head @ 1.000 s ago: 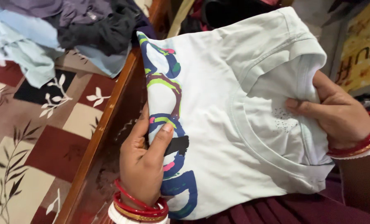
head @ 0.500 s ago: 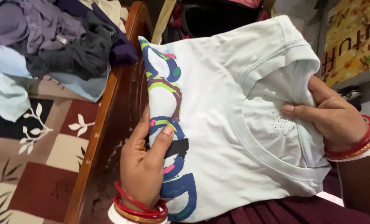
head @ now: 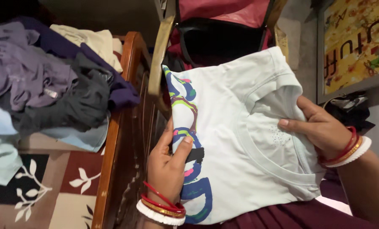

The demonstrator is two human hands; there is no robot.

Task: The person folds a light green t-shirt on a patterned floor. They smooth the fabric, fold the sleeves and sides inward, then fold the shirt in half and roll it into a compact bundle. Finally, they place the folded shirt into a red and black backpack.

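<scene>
A folded white T-shirt with a coloured looping print along its left fold is held up over my lap. My left hand grips the printed left edge, thumb on top of the print. My right hand pinches the neck opening on the right side, thumb pressed on the inner collar fabric. Both wrists wear red and white bangles.
A heap of clothes in purple, black and pale blue lies on a patterned bedspread at left. A wooden bed rail runs between bed and me. A wooden chair with dark and pink fabric stands behind the shirt. A yellow board leans at right.
The view has tilted up and back, so the shirt and hands sit lower and smaller in frame. Both hands keep the same grip on the shirt.
</scene>
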